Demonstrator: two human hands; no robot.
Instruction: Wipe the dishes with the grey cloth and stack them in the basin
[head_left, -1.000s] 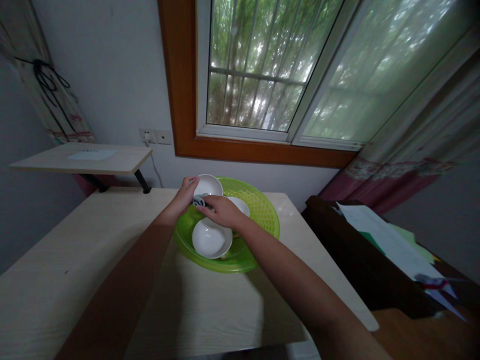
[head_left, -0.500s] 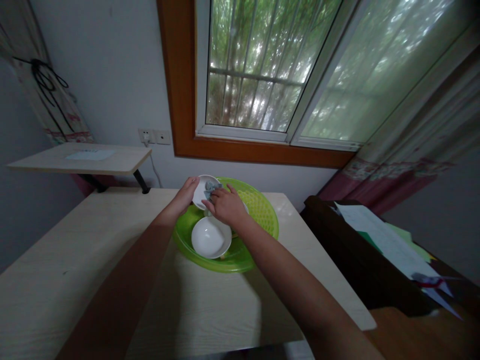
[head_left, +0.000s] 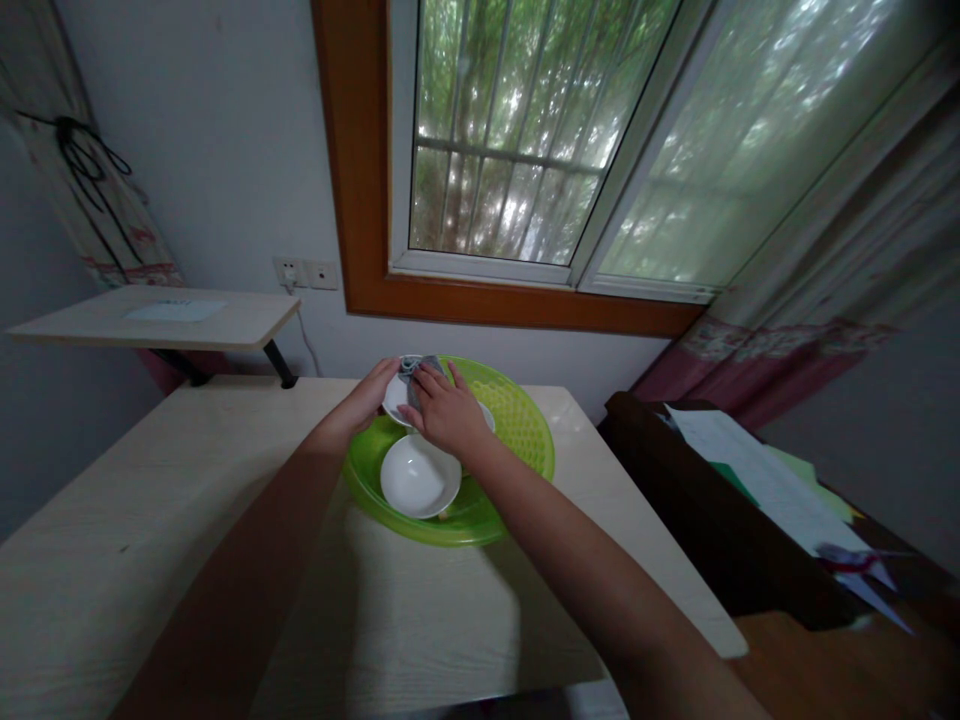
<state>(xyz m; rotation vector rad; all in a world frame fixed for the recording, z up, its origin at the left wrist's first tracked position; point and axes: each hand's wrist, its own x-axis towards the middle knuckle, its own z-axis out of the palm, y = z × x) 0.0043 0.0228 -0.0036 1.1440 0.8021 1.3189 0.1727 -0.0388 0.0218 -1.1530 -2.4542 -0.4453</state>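
My left hand [head_left: 373,392] grips the left rim of a white bowl [head_left: 395,400], which is tilted above the far left side of a green plastic basin [head_left: 480,535]. A grey cloth [head_left: 421,370] lies against the bowl's inside and far rim. My right hand [head_left: 448,412] presses on this cloth, its fingers bent over it and partly hiding the bowl. Nearer to me, a second white bowl [head_left: 421,477] sits face up in the basin. Part of another white dish [head_left: 487,416] shows behind my right wrist.
The basin stands on a pale wooden table [head_left: 420,620] below the window. A small raised shelf [head_left: 161,325] with a paper on it stands at the left rear. To the right, papers [head_left: 772,480] lie on a dark brown piece of furniture [head_left: 675,500].
My right hand has moved the cloth slightly left and up toward the bowl's far rim, and the cloth now covers that rim. My left hand keeps its grip.
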